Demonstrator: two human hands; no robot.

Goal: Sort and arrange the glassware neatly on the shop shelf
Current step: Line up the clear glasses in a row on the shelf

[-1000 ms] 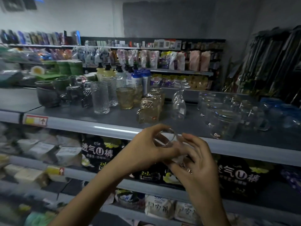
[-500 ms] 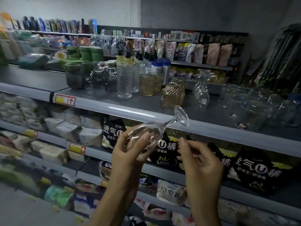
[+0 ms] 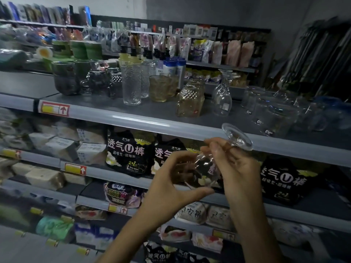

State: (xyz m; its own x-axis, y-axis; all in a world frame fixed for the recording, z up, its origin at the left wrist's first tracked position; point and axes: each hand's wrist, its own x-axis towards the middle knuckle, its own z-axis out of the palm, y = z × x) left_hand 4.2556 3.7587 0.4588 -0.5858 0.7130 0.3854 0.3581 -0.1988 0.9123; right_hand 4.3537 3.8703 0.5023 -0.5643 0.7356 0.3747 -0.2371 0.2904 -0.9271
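Evidently, the stemmed glass (image 3: 206,168) was held just below the top shelf (image 3: 133,120) rim, its long axis tilted with the foot up-right towards the shelf. The left hand (image 3: 176,181) cupped the bowl. The right hand (image 3: 235,168), nearer the shelf, pinched the stem.

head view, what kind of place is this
Most likely a small retail shop: tiered grey shelves with price labels on their front edges, rows of glassware on display, and packaged goods stacked on the tiers below.
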